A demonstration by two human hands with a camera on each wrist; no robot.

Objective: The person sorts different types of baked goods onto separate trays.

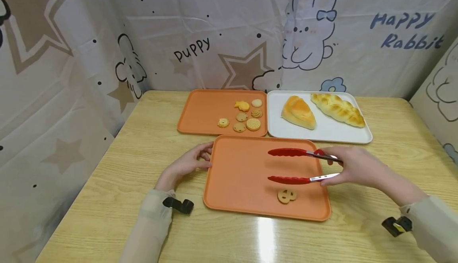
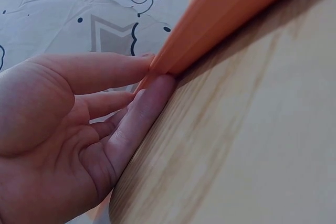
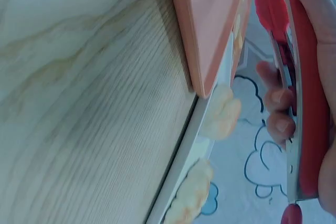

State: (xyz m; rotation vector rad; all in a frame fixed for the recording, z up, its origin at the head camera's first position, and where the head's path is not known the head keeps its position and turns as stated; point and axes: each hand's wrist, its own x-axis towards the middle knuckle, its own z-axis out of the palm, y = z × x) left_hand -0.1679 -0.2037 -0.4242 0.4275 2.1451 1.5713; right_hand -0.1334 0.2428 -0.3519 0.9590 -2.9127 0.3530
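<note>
1. Taking the near orange tray [image 1: 243,175] as the landmark: the left hand [image 1: 186,163] rests on the wooden table [image 1: 143,135] at the tray's left rim, fingers straight, their tips touching the edge and curled round nothing; the left wrist view shows two fingertips against the tray's corner.

2. On that tray, near its front edge and right of middle, lies one pretzel-shaped biscuit [image 1: 286,195], flat and alone. I'd judge it the only piece carried over so far.

3. Behind the near tray, to the left, the far orange tray [image 1: 200,112] holds six small biscuits [image 1: 243,116] clustered at its right end. If the biscuits are being moved forward, most of the work looks left to do.

4. Above the near tray, just behind the pretzel biscuit, hang the red tongs [image 1: 290,166]. Their long axis runs left to right; the tips point left, the metal handle end right. The arms stand wide apart with nothing between them.

5. The right hand [image 1: 352,167] holds the tongs by the handle end, fingers wrapped round both arms, over the tray's right rim.

6. Behind and to the right, a white tray [image 1: 322,133] carries two bread loaves [image 1: 322,110].
</note>
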